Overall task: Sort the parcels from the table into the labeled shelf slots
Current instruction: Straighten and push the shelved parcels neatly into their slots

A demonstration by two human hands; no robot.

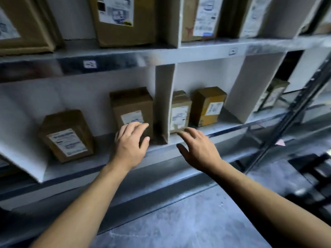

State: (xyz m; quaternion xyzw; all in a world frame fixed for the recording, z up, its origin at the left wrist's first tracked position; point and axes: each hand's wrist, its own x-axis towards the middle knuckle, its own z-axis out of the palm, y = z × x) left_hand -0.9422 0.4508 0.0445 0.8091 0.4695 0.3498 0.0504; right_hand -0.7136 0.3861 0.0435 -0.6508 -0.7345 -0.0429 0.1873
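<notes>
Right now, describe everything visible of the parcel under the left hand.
The parcel is a brown cardboard box, standing upright on the lower shelf, close beside the white divider. Its top flaps are folded shut. A white printed label, too blurred to read, faces out; the left hand rests its fingers across it.

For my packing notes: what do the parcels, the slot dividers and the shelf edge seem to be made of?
Parcels: brown cardboard, matte, with creased flaps and paper labels. Slot dividers: thin white board, perhaps card or plastic, matte. Shelf edge: probably metal; grey, shiny reflections.
</notes>
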